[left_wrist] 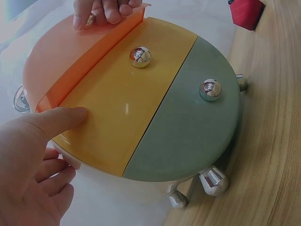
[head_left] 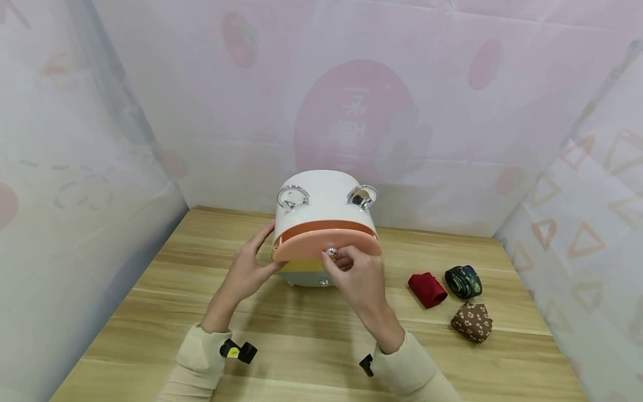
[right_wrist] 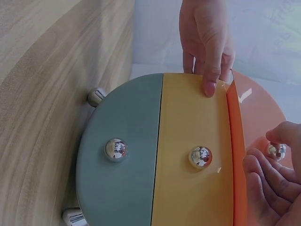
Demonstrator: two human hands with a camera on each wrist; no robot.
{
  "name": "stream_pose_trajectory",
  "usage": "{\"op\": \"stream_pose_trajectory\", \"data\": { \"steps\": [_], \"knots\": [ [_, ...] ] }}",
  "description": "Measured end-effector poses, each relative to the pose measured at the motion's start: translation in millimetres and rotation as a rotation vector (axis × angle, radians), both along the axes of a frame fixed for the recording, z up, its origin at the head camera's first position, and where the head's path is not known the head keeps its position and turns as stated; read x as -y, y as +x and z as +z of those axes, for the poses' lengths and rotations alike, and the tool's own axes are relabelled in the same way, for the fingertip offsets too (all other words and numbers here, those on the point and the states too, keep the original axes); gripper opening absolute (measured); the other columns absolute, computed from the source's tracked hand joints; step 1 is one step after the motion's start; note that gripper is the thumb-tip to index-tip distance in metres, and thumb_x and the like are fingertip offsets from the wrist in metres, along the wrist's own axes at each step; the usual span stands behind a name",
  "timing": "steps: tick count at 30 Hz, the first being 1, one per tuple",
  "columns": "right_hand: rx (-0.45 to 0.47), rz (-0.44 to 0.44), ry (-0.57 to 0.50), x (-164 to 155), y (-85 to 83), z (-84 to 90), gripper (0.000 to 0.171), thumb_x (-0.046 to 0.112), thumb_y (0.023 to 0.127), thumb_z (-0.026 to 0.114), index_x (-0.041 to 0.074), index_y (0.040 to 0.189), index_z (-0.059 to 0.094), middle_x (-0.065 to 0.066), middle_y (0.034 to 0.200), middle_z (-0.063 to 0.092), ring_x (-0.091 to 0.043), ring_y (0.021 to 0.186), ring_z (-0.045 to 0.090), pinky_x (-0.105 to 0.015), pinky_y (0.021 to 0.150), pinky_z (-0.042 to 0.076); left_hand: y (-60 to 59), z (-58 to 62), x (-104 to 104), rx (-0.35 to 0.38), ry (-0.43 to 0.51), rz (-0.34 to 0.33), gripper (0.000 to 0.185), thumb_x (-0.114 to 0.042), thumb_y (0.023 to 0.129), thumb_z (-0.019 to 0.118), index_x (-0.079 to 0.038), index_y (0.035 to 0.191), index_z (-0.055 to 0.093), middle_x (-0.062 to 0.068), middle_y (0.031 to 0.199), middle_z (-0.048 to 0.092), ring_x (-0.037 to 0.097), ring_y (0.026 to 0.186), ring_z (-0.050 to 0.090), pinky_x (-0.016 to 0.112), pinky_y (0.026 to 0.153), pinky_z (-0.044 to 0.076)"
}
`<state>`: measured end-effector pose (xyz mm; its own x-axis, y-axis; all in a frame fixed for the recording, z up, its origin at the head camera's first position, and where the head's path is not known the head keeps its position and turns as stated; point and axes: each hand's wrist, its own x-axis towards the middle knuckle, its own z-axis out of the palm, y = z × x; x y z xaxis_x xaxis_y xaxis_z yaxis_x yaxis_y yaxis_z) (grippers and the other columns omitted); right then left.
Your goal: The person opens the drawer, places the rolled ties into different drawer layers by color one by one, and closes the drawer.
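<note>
A white rounded drawer box (head_left: 326, 195) stands on the wooden table (head_left: 301, 346). It has an orange top drawer (head_left: 311, 243), a yellow middle drawer (left_wrist: 122, 108) and a green bottom drawer (left_wrist: 188, 122). The orange drawer (right_wrist: 254, 122) is pulled out a little past the other two. My right hand (head_left: 359, 279) pinches its silver knob (right_wrist: 275, 150). My left hand (head_left: 248, 268) rests against the box's left side, the thumb (left_wrist: 70, 115) lying straight on the yellow drawer front.
Three rolled cloths lie on the table to the right: a red one (head_left: 427, 289), a dark patterned one (head_left: 463, 281) and a brown flowered one (head_left: 472, 322). Two silver ring handles (head_left: 293, 196) sit on the box top. Pale curtains enclose the table.
</note>
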<state>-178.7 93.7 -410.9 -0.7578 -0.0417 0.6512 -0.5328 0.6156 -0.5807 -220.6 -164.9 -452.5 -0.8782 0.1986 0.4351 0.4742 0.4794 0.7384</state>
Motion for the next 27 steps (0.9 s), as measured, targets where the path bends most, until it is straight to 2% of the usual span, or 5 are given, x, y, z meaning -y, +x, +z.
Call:
{"op": "stream_pose_trajectory", "data": {
  "steps": [13, 27],
  "knots": [
    [-0.017, -0.007, 0.006, -1, 5.8, 0.5, 0.021, 0.024, 0.087, 0.089, 0.009, 0.079, 0.077, 0.0, 0.069, 0.075, -0.003, 0.058, 0.068, -0.015, 0.056, 0.059, -1.4, -1.2, 0, -0.023, -0.005, 0.009, 0.091, -0.011, 0.087, 0.088, -0.011, 0.164, 0.04, 0.017, 0.164, 0.048, 0.041, 0.152, 0.045, 0.062, 0.124, 0.042],
    [-0.01, -0.004, 0.008, -2, 11.0, 0.1, 0.02, 0.024, 0.087, 0.089, 0.011, 0.078, 0.076, 0.002, 0.07, 0.075, -0.002, 0.058, 0.067, -0.013, 0.056, 0.059, -1.8, -2.0, 1, -0.006, 0.016, -0.009, 0.093, -0.005, 0.085, 0.088, -0.013, 0.164, 0.039, 0.016, 0.165, 0.046, 0.041, 0.154, 0.042, 0.062, 0.126, 0.039]
  ]
}}
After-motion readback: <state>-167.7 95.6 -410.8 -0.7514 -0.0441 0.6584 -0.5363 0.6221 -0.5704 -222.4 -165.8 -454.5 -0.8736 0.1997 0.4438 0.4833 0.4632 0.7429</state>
